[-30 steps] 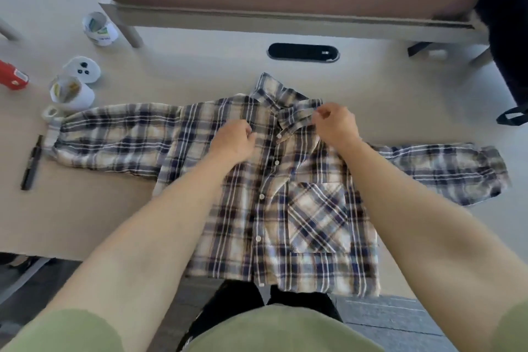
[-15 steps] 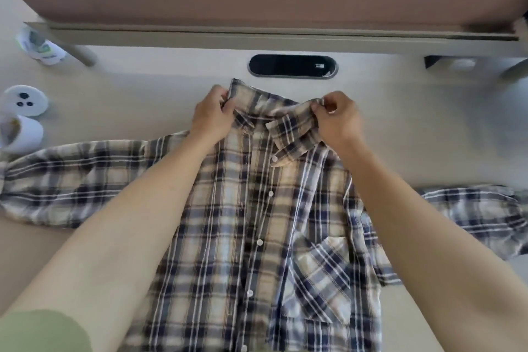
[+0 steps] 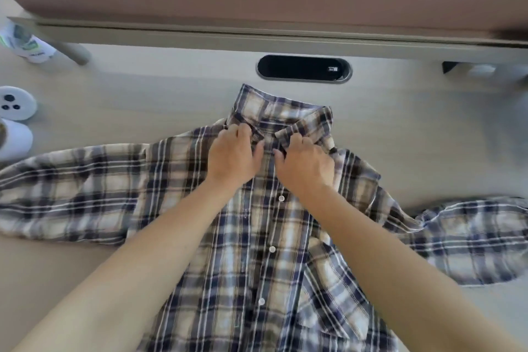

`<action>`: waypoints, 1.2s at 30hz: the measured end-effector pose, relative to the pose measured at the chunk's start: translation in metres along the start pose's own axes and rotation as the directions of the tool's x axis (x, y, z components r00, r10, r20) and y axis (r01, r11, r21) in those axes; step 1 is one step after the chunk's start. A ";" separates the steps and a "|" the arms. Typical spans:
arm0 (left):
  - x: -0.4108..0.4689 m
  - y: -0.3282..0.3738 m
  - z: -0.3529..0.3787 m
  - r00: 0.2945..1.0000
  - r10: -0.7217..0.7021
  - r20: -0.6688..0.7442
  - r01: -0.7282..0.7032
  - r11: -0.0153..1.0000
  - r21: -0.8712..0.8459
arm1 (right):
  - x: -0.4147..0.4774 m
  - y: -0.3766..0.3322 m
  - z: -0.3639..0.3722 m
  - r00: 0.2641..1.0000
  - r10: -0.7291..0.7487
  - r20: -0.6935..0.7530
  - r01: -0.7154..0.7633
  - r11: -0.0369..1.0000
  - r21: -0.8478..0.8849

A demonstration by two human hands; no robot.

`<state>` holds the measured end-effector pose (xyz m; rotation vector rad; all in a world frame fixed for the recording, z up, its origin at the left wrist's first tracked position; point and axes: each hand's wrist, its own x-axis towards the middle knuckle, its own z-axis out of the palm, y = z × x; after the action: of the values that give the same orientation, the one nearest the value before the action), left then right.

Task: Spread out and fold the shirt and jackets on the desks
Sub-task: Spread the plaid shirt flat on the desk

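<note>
Two hands were closed on the collar point(image 3: 285, 114) of the plaid shirt point(image 3: 263, 266), one flap pinched by the left hand point(image 3: 233, 158), the other by the right hand point(image 3: 305, 164). The shirt was spread front up across the desk point(image 3: 143, 100), sleeves point(image 3: 71, 194) toward its left and right edges, collar near the far-edge cable slot point(image 3: 304, 68).
</note>
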<state>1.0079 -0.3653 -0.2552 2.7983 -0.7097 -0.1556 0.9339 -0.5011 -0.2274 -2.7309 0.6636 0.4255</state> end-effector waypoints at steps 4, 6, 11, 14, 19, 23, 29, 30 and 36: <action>0.001 0.001 0.007 0.999 0.031 0.037 -0.038 0.980 0.194 | 0.011 -0.002 0.019 0.997 0.060 -0.054 -0.061 0.998 -0.021; 0.005 0.003 0.004 0.995 0.077 0.061 -0.090 0.961 0.261 | 0.011 0.003 0.024 0.994 0.015 -0.104 -0.021 0.998 -0.062; 0.016 0.014 -0.015 0.989 0.149 0.008 -0.148 0.976 0.160 | 0.012 0.010 0.026 0.992 0.025 -0.127 -0.030 0.999 -0.038; 0.025 0.027 -0.013 0.975 0.172 -0.141 -0.172 0.985 0.013 | 0.008 0.013 0.028 0.984 0.008 -0.178 -0.010 1.000 -0.010; 0.012 0.018 0.009 0.977 0.206 -0.060 -0.211 0.975 -0.077 | 0.009 0.007 0.016 0.992 0.074 -0.097 -0.068 0.995 0.071; -0.013 0.003 0.018 0.982 0.189 0.021 -0.187 0.980 -0.064 | 0.011 0.011 -0.007 0.988 0.154 0.013 -0.146 0.904 0.401; -0.026 -0.002 0.009 0.930 0.167 0.327 -0.216 0.969 0.119 | 0.007 -0.027 -0.051 0.994 0.098 0.037 -0.099 0.765 0.636; -0.025 -0.003 0.008 0.928 0.175 0.328 -0.234 0.961 0.149 | 0.014 -0.032 -0.051 0.993 0.113 0.044 -0.114 0.753 0.648; -0.022 -0.008 0.022 0.955 0.176 0.240 -0.205 0.974 0.099 | 0.071 -0.024 -0.034 0.951 0.299 -0.079 -0.227 0.848 0.479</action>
<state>0.9884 -0.3526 -0.2774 2.8340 -1.0738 -0.4184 1.0133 -0.5204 -0.2164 -2.2319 1.0403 0.0920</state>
